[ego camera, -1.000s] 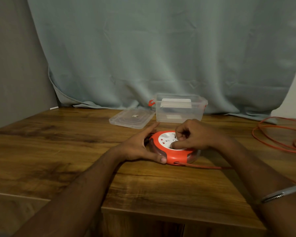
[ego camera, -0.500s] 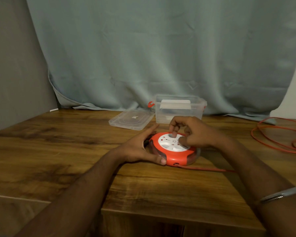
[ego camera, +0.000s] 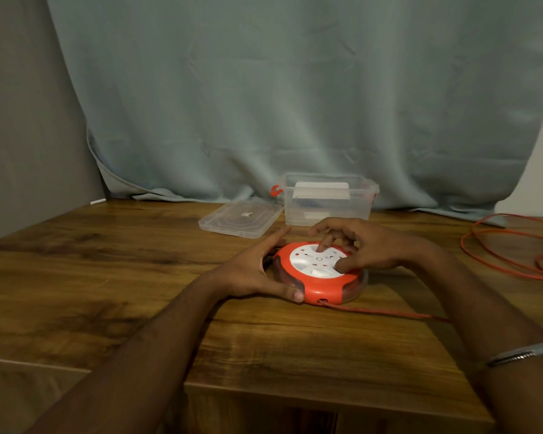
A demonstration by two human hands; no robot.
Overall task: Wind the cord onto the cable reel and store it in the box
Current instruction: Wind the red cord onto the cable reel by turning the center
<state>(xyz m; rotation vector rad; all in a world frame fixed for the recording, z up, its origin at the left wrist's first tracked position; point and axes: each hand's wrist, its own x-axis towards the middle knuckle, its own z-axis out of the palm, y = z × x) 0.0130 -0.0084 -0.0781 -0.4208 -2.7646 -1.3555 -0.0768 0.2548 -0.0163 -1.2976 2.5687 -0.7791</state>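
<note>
A round orange cable reel (ego camera: 323, 289) with a white socket face lies flat on the wooden table (ego camera: 107, 277). My left hand (ego camera: 251, 270) clasps its left rim, thumb on the front edge. My right hand (ego camera: 364, 245) rests on the white face, one fingertip pressed into the far side and the thumb on the right side. An orange cord (ego camera: 389, 313) leaves the reel's front and runs right; loose loops of the same cord (ego camera: 496, 245) lie at the far right. The clear plastic box (ego camera: 326, 200) stands open behind the reel.
The box's clear lid (ego camera: 242, 218) lies flat to the left of the box. A grey-blue curtain (ego camera: 295, 104) hangs behind the table and drapes onto its back edge. A grey wall stands to the left. The table's front edge is near me.
My right hand has moved round the reel's white face from the near side to the far and right side, with fingers spread more. My left hand stays on the rim.
</note>
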